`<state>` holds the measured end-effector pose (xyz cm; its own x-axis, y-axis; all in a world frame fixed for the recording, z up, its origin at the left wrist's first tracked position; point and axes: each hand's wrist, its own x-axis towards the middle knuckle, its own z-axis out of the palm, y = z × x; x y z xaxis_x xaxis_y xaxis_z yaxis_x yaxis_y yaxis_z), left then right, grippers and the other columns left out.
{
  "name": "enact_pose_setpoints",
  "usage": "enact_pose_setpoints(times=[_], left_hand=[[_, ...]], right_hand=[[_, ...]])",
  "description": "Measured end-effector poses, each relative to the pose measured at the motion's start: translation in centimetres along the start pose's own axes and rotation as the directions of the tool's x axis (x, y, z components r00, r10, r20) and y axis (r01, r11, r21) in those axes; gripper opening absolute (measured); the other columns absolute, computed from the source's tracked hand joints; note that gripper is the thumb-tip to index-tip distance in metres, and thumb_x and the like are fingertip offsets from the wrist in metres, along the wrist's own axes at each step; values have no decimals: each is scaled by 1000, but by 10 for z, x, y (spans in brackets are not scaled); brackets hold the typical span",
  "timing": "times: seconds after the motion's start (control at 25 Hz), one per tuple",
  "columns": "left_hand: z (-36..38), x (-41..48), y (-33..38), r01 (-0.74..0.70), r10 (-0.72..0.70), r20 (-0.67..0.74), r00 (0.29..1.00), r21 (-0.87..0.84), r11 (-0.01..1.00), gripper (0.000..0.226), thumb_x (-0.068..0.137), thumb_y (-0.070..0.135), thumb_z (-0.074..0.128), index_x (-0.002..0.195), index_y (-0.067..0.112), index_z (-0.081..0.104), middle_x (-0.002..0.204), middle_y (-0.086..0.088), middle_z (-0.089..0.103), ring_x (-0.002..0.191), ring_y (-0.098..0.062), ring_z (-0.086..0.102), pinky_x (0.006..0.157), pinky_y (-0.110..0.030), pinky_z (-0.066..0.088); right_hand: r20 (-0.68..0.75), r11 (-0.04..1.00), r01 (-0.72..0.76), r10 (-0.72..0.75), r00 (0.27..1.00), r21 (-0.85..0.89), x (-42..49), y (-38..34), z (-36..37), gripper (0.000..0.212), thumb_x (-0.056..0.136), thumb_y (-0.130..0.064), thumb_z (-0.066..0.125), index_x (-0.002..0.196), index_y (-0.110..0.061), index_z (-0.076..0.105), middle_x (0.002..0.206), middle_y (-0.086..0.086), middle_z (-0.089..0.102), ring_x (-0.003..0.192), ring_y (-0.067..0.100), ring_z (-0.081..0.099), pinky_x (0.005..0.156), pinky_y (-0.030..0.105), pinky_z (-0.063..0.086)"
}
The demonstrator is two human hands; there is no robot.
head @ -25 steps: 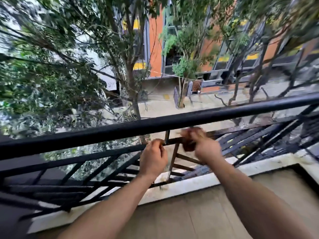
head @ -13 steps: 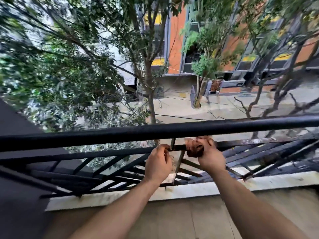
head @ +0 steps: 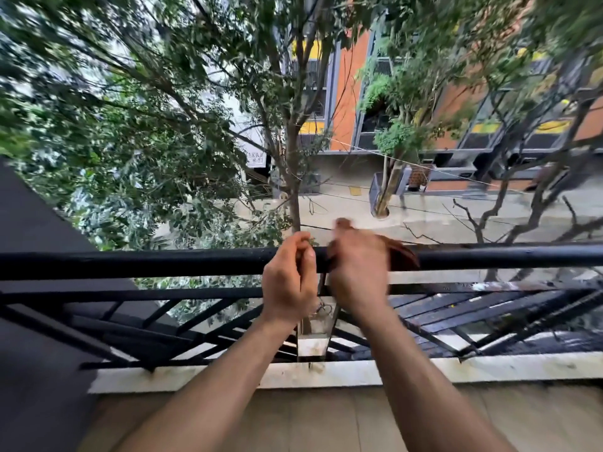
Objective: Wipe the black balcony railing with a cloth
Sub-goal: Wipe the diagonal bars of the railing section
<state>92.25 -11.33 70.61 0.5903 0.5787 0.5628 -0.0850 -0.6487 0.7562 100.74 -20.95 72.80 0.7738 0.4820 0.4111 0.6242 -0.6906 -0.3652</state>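
Observation:
The black balcony railing runs across the view, its round top bar level with my hands. My right hand is blurred with motion and grips a brown cloth, which lies against the top bar just right of the hand. My left hand is in front of the top bar beside the right hand. Its fingers are curled toward the thumb and nothing shows inside them. Below the top bar are a second rail and slanted black bars.
A white ledge carries the railing's base, with the tan balcony floor below it. A dark wall stands at the left. Beyond the railing are trees, a street far below and an orange building.
Both hands have risen from the lower rail to the top bar. The right hand has carried the cloth up onto the top bar. The left hand let go of the lower rail.

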Motion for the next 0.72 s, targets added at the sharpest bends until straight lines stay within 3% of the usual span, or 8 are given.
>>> enact_pose_setpoints(times=[0.08, 0.16, 0.24, 0.32, 0.4, 0.44, 0.6, 0.72], left_hand=[[-7, 13, -5, 14, -9, -71, 997, 74, 997, 26, 98, 21, 49, 114, 7, 63, 100, -3, 68, 89, -14, 61, 81, -26, 49], [-6, 24, -11, 24, -19, -30, 999, 172, 985, 26, 97, 24, 50, 113, 8, 64, 103, -3, 65, 94, -14, 56, 86, -28, 46], [10, 30, -7, -25, -4, 132, 991, 221, 975, 26, 98, 26, 52, 116, 10, 62, 108, -2, 64, 99, -10, 52, 91, -28, 46], [29, 35, 4, -75, 20, 257, 966, 206, 976, 28, 100, 27, 53, 122, 11, 61, 114, -2, 63, 104, -6, 50, 96, -26, 44], [45, 36, 17, -68, 11, 316, 949, 171, 983, 32, 102, 28, 51, 126, 10, 60, 117, -2, 63, 106, -8, 53, 96, -22, 43], [52, 37, 21, -52, -2, 332, 943, 155, 987, 33, 103, 30, 49, 126, 10, 61, 117, -3, 64, 106, -9, 54, 95, -22, 43], [88, 54, 38, -55, -21, 419, 908, 170, 984, 46, 98, 45, 36, 116, 15, 65, 112, -4, 68, 104, -22, 61, 95, -39, 48], [122, 64, 57, -61, -44, 504, 862, 189, 980, 54, 96, 54, 28, 110, 18, 66, 107, -3, 69, 100, -23, 62, 91, -43, 50]], right_hand=[[140, 938, 346, -341, 930, -14, -13, -33, 26, 52, 90, -33, 61, 138, -20, 51, 130, 2, 60, 126, 25, 51, 111, 42, 40], [232, 885, 463, -460, 857, 45, -20, -17, 31, 71, 86, -36, 64, 151, -21, 42, 146, 0, 52, 138, 24, 42, 118, 45, 35], [254, 914, 405, -385, 887, -31, -21, 38, 0, 86, 80, -32, 76, 156, -28, 34, 150, -2, 50, 138, 22, 43, 115, 44, 40], [214, 983, 93, -58, 975, -158, -10, 109, -34, 92, 78, -28, 81, 154, -33, 29, 138, 0, 59, 125, 22, 53, 106, 44, 47], [124, 937, -131, 180, 976, -324, 1, 141, -54, 90, 76, -28, 79, 152, -29, 30, 136, 2, 60, 125, 25, 50, 107, 46, 44], [118, 925, -127, 180, 977, -358, 2, 132, -48, 93, 72, -32, 80, 152, -24, 33, 140, 3, 57, 128, 27, 47, 108, 49, 42], [182, 960, 249, -225, 957, -124, -25, 60, 11, 103, 60, -35, 78, 152, -10, 39, 151, 20, 47, 143, 42, 33, 119, 64, 27], [253, 929, 344, -304, 918, -134, -21, 120, -19, 96, 65, -55, 74, 150, -24, 42, 157, 7, 43, 150, 31, 26, 122, 66, 12]])
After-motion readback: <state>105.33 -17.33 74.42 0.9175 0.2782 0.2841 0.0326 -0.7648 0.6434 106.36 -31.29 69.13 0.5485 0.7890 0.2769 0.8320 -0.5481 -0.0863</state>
